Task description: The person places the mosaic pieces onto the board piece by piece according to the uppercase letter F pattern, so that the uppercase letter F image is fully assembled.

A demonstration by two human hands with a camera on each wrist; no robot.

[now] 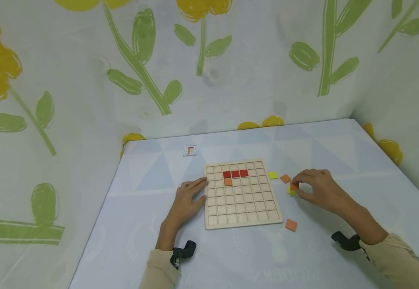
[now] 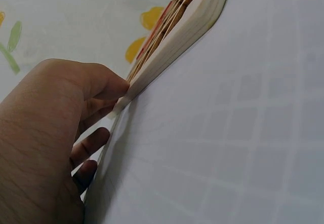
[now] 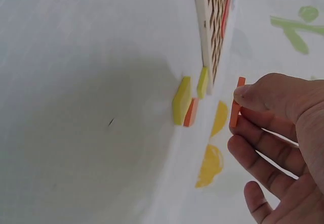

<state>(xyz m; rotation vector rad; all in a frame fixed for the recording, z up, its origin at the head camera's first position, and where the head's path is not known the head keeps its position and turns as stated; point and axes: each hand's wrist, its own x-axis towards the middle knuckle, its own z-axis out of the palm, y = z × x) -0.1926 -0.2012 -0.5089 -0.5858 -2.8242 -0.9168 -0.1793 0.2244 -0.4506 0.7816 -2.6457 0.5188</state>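
A wooden grid board (image 1: 243, 208) lies on the table, with three red square tiles (image 1: 235, 174) in a row and one orange tile (image 1: 228, 182) below the leftmost of them. At the board's left edge, my left hand (image 1: 187, 200) rests its fingertips and thumb against the rim; the left wrist view shows the thumb touching the board's side (image 2: 152, 74). Between thumb and fingers my right hand (image 1: 317, 186) pinches an orange tile (image 3: 236, 105), held above the table. Close by that hand lie two yellow tiles (image 1: 272, 175) and another orange tile (image 1: 285, 178).
One more orange tile (image 1: 291, 225) lies near the board's lower right corner. Behind the board is a small pattern card (image 1: 190, 150) with a coloured grid design. A flower-printed sheet (image 1: 245, 80) rises behind the patterned table (image 1: 133, 224).
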